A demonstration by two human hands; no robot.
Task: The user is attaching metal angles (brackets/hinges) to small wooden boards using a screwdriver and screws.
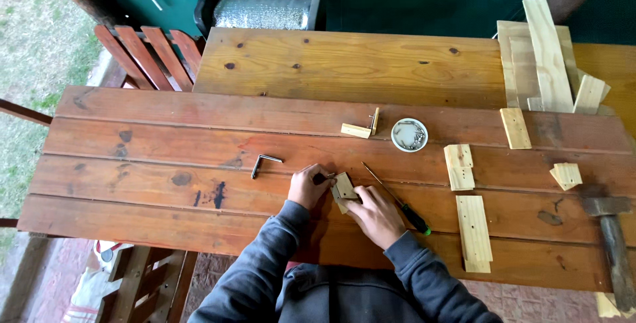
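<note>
Both my hands meet at a small pale wooden block (344, 187) on the reddish plank table (165, 157). My left hand (309, 186) is closed on the block's left side, with a small dark thing between its fingers that I cannot make out. From the right, my right hand (375, 214) presses on the block. A screwdriver (397, 202) with a black and green handle lies just right of my right hand.
A bent metal key (263, 162) lies left of my hands. Behind are a small wooden corner piece (361, 127) and a round dish of screws (409, 135). Wood offcuts (474, 227) lie to the right, a hammer (613, 243) at the far right, stacked slats (546, 58) at the back.
</note>
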